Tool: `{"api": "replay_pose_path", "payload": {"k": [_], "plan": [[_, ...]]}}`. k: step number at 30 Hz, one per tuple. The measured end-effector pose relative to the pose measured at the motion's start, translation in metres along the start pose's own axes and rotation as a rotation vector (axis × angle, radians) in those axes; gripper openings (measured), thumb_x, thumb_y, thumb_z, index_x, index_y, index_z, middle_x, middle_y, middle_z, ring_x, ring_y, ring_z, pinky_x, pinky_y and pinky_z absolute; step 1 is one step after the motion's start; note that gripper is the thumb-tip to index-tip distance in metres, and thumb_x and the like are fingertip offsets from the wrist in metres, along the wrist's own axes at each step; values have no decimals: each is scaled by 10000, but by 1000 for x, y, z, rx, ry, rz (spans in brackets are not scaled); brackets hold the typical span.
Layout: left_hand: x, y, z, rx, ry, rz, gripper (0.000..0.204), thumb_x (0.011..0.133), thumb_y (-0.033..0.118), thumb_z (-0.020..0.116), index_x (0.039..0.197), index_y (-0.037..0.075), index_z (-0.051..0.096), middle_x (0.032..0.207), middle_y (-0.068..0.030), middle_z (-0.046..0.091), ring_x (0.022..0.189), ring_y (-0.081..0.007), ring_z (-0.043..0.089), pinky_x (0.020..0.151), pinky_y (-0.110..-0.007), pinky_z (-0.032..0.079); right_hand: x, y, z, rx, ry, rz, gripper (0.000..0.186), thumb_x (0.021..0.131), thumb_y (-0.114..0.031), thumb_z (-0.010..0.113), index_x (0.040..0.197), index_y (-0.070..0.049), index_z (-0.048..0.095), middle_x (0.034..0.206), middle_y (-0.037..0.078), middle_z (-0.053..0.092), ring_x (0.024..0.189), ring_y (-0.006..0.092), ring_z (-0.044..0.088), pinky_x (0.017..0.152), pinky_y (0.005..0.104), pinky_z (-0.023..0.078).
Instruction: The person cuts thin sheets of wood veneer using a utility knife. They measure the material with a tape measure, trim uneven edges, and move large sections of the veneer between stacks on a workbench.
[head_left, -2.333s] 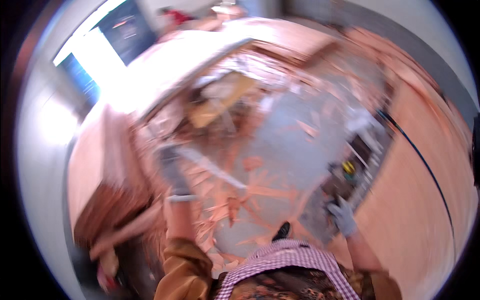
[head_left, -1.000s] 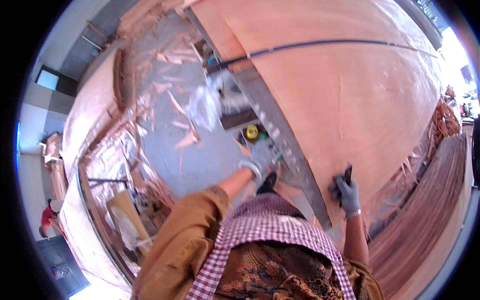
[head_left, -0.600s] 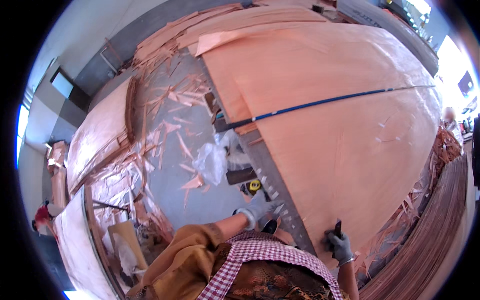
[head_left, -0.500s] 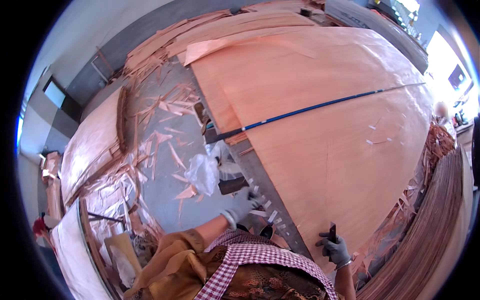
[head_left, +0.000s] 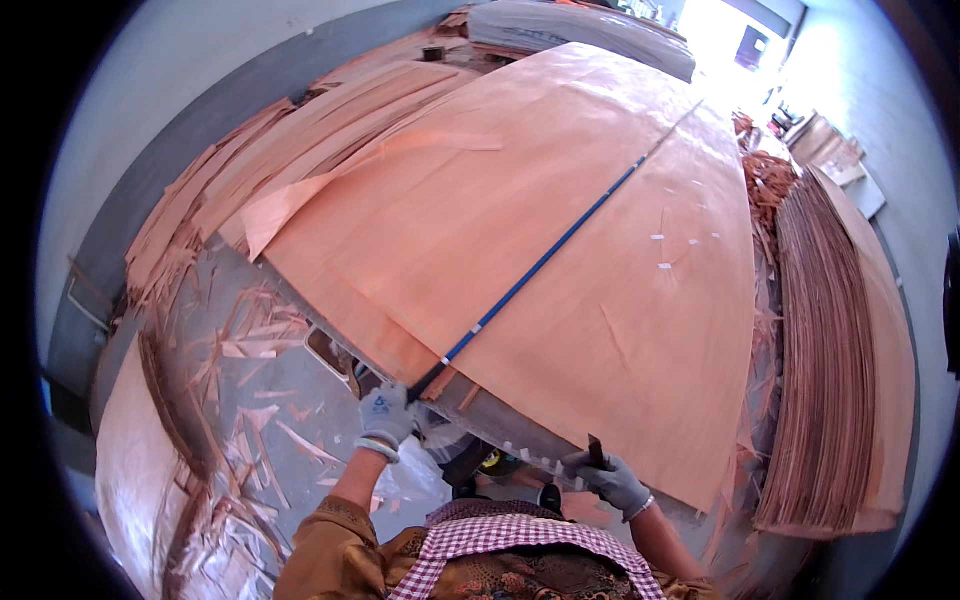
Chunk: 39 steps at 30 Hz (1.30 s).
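My gloved left hand (head_left: pixel 386 412) is closed at the dark handle end of a long blue rod (head_left: pixel 540 260), which lies diagonally across a large peach-coloured veneer sheet (head_left: pixel 620 330). My gloved right hand (head_left: pixel 610 484) is closed on a short, dark flat tool (head_left: pixel 596 453) that points upward at the sheet's near edge. A few small pale pieces (head_left: pixel 658 237) are scattered on the sheet's right part. Beneath the near edge, partly hidden, are a crumpled clear plastic bag (head_left: pixel 410 470) and small items along a grey board (head_left: pixel 530 450).
Stacked veneer strips (head_left: pixel 300 160) lie at upper left, warped sheets (head_left: pixel 140 440) at lower left. A tall veneer stack (head_left: pixel 820 380) runs along the right, with tangled scraps (head_left: pixel 765 175) behind it. Veneer offcuts (head_left: pixel 250 350) litter the grey floor. A plastic-wrapped stack (head_left: pixel 570 30) stands at the back.
The view has swung round along the sheet's length. My left hand has moved from near the small items up onto the rod's end; my right hand still holds the dark tool.
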<state>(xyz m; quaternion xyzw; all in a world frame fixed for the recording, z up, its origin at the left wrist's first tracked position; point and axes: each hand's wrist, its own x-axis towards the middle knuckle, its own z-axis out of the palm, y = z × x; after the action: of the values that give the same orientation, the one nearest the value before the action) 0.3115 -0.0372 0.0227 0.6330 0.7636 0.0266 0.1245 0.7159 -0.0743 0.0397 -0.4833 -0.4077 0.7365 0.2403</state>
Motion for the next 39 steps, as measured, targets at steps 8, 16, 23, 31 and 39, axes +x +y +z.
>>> {"api": "replay_pose_path", "payload": {"k": [8, 16, 23, 31, 39], "plan": [[-24, 51, -3, -799, -592, 690, 393, 810, 192, 637, 1159, 27, 561, 1090, -140, 595, 1030, -262, 559, 900, -345, 445, 53, -17, 103, 559, 154, -283, 382, 910, -135, 546, 1278, -50, 484, 1028, 85, 635, 793, 128, 608, 725, 266, 502], [120, -70, 62, -1972, -49, -242, 107, 877, 192, 552, 782, 146, 570, 762, 10, 619, 640, -137, 573, 586, -296, 496, -32, 25, 47, 555, 399, -391, 461, 902, -107, 548, 1344, -101, 417, 981, 141, 644, 714, 127, 612, 644, 235, 513], [145, 10, 28, -1724, -32, -528, 125, 863, 243, 628, 791, 165, 563, 645, 16, 575, 477, -134, 514, 369, -252, 389, -159, 79, 30, 426, 767, -371, 449, 901, -176, 556, 1331, -105, 447, 918, 126, 658, 566, 102, 556, 518, 205, 437], [101, 27, 38, -1584, 12, -367, 80, 843, 167, 643, 857, 119, 580, 708, -29, 604, 503, -156, 537, 388, -285, 422, -215, 122, 38, 351, 870, -126, 395, 848, -241, 655, 1176, -44, 557, 670, 33, 588, 515, 82, 518, 470, 205, 404], [27, 55, 63, -1713, 61, -262, 162, 823, 211, 664, 950, 136, 595, 887, -22, 629, 734, -203, 590, 573, -370, 509, -223, 133, 45, 313, 894, -91, 340, 856, -211, 646, 1147, -59, 560, 641, 25, 569, 484, 99, 507, 445, 204, 390]]}}
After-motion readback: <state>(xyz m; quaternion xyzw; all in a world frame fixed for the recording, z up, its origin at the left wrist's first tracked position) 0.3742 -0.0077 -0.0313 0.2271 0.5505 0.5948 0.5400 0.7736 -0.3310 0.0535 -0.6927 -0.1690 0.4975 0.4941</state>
